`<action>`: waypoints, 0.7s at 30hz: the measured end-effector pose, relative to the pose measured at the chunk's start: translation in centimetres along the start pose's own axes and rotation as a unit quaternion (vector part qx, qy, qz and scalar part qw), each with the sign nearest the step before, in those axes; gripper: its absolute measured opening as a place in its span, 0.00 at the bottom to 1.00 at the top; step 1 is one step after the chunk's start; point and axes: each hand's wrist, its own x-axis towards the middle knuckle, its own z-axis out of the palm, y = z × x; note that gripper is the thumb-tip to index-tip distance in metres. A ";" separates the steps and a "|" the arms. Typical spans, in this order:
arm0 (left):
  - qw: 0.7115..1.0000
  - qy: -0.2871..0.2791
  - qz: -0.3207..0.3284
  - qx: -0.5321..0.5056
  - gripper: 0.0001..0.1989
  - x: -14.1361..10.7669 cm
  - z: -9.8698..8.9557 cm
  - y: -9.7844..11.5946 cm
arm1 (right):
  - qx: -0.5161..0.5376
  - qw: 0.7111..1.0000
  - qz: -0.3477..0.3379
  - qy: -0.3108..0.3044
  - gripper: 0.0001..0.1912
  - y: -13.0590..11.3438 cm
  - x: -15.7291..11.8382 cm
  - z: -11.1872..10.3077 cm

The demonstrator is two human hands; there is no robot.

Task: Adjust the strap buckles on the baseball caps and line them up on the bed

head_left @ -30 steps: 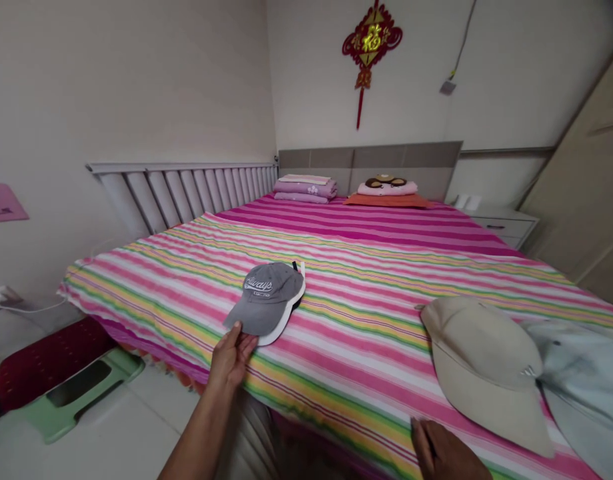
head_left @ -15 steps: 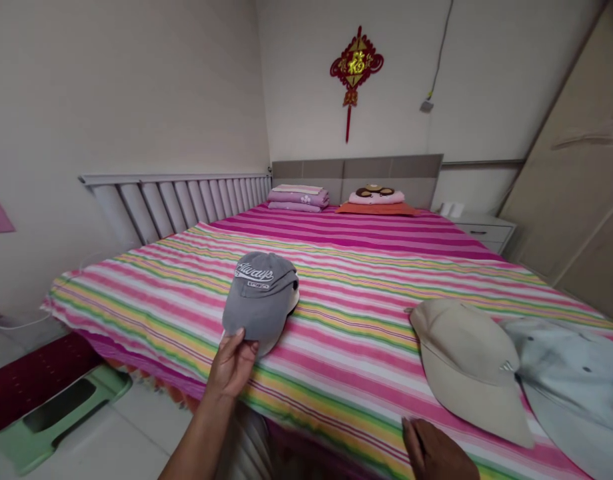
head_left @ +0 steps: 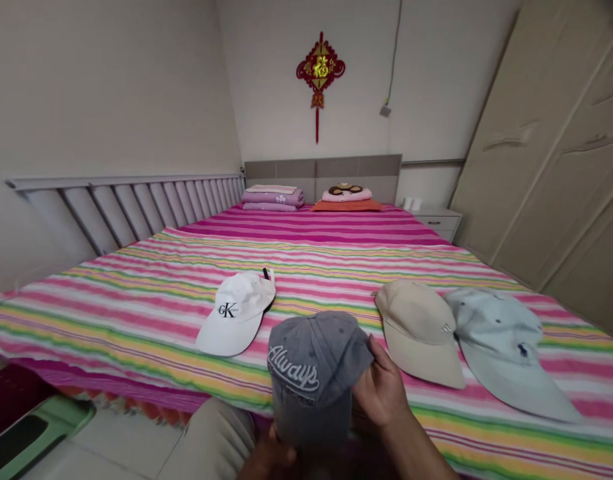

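Observation:
A grey baseball cap (head_left: pixel 311 373) with "Always" stitched in white is raised close to me, its crown facing me. My right hand (head_left: pixel 381 393) grips its right side, with the fingers spread over the edge. My left hand (head_left: pixel 271 457) shows only in part below the cap and holds its lower edge. On the striped bedspread (head_left: pixel 136 313) lie a white CK cap (head_left: pixel 235 313), a beige cap (head_left: pixel 417 333) and a pale blue cap (head_left: pixel 506 350). The beige and pale blue caps overlap slightly. Neither hand touches these.
Folded bedding (head_left: pixel 272 198) and a pillow (head_left: pixel 346 200) lie at the bed's far end below a headboard (head_left: pixel 321 172). A wall radiator (head_left: pixel 136 210) runs along the left side, wardrobe doors (head_left: pixel 546 167) stand at right, and a green stool (head_left: pixel 36 427) sits on the floor at lower left.
The grey cap has risen off the bed toward me, now in both hands, and the white cap beneath it shows fully. My view has tilted and drawn back, taking in more of the room.

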 end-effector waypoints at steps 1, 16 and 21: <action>1.000 -0.002 -0.006 -0.001 0.25 -0.2 -0.2 0.0 | 0.012 1.000 0.007 0.015 0.12 -0.4 0.2 0.0; 0.995 -0.031 -0.060 0.067 0.25 3.2 0.5 3.4 | 0.016 0.989 0.148 -0.014 0.12 -1.3 -1.9 -0.3; 0.997 -0.045 -0.028 0.055 0.24 3.8 3.5 5.8 | 0.011 0.991 0.128 0.022 0.07 -1.3 -2.5 -0.7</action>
